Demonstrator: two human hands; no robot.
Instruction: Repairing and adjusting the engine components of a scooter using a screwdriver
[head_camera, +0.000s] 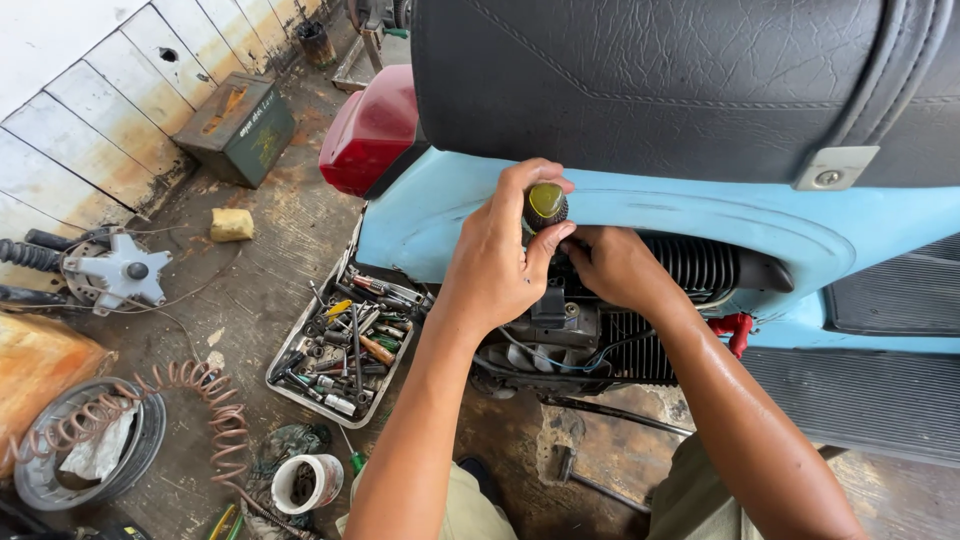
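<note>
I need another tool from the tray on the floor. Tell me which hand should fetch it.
Probably the left. The left hand grips the screwdriver but is on the side of the tool tray; the right hand is reached into the engine, farther away.

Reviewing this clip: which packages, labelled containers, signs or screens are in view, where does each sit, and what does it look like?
Green metal box: floor at upper left, against the white plank wall; rectangular, dark green with pale lettering on its side and a rusty orange patch on the lid.
White tub: floor at bottom, below the tool tray; round, open, dark contents.
No signs or screens visible.
</note>
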